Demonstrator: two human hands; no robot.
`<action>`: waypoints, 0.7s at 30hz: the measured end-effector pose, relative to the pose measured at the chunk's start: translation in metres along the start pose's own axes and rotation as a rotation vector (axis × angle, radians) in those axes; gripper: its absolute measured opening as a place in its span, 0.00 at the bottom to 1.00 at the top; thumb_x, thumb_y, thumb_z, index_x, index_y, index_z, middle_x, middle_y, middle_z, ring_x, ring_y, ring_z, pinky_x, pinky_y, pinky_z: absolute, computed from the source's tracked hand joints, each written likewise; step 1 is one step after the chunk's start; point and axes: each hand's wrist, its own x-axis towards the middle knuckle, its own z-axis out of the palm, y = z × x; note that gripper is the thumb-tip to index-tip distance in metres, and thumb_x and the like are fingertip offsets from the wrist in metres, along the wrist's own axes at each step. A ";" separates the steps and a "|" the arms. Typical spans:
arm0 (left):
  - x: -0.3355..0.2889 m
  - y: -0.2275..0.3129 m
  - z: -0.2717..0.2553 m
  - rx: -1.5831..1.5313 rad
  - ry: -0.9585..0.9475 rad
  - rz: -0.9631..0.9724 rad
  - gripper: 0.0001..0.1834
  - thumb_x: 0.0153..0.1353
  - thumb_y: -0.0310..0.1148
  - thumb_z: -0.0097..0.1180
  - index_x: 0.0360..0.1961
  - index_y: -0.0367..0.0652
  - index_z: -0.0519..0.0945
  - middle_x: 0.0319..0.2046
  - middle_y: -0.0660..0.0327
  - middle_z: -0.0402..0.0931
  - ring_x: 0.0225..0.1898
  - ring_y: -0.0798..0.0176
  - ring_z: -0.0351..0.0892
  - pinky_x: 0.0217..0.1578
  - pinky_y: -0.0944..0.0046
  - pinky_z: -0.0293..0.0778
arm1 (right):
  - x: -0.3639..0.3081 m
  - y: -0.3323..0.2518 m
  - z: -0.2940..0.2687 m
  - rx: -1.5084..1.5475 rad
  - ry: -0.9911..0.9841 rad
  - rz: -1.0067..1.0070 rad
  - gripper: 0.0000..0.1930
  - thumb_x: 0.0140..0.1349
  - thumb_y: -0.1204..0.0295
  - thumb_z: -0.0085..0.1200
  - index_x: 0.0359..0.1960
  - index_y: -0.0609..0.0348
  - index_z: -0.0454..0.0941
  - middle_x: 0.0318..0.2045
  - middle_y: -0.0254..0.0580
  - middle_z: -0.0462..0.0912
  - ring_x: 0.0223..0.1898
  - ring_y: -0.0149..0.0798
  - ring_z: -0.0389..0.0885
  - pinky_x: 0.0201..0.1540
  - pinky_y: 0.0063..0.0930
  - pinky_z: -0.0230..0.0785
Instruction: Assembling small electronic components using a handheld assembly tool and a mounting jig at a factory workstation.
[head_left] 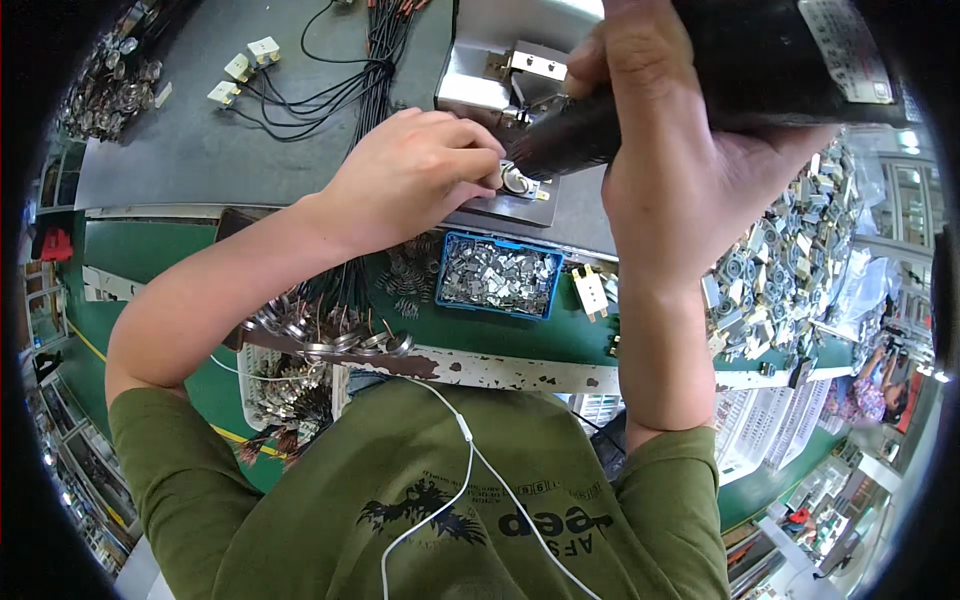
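Note:
My left hand [425,165] is closed in a pinch, its fingertips against the left side of a small round silvery part [518,181]. That part rests on a metal block [525,205] at the table's near edge; the fingers hide some of it. In my right hand [670,150] is a black hand-held power tool [570,135] with a tapered nose, the fingers wrapped round its body. The nose points down and left, close to the round part; whether it touches cannot be seen. Behind it a metal bracket [535,62] sits on a shiny metal fixture [470,80].
A blue tray [442,270] of small metal pieces stands below my hands, beside a cream block [590,292] with metal tabs. Parts are heaped [780,260] at right. Black wires [375,90] with cream blocks lie upper left; round metal parts [345,342] line the bench's front edge.

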 end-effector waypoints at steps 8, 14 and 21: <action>-0.002 -0.005 0.004 -0.004 0.067 0.049 0.06 0.55 0.31 0.66 0.33 0.50 0.82 0.39 0.69 0.81 0.44 0.60 0.80 0.42 0.57 0.72 | 0.002 0.017 0.014 0.011 0.023 -0.169 0.26 0.60 0.79 0.66 0.57 0.65 0.67 0.37 0.41 0.83 0.30 0.32 0.83 0.31 0.21 0.77; -0.002 -0.004 0.006 0.030 0.031 0.068 0.07 0.54 0.32 0.66 0.34 0.51 0.81 0.38 0.69 0.80 0.43 0.61 0.79 0.41 0.58 0.71 | -0.003 0.025 0.023 0.031 0.030 -0.294 0.28 0.59 0.78 0.66 0.58 0.64 0.66 0.38 0.42 0.82 0.31 0.32 0.83 0.32 0.22 0.78; -0.005 -0.008 0.005 -0.002 0.047 0.046 0.07 0.53 0.31 0.66 0.33 0.48 0.80 0.35 0.64 0.79 0.41 0.56 0.81 0.40 0.55 0.73 | 0.003 0.018 0.037 0.087 -0.023 -0.216 0.31 0.59 0.76 0.67 0.61 0.63 0.63 0.41 0.42 0.82 0.33 0.33 0.83 0.34 0.23 0.79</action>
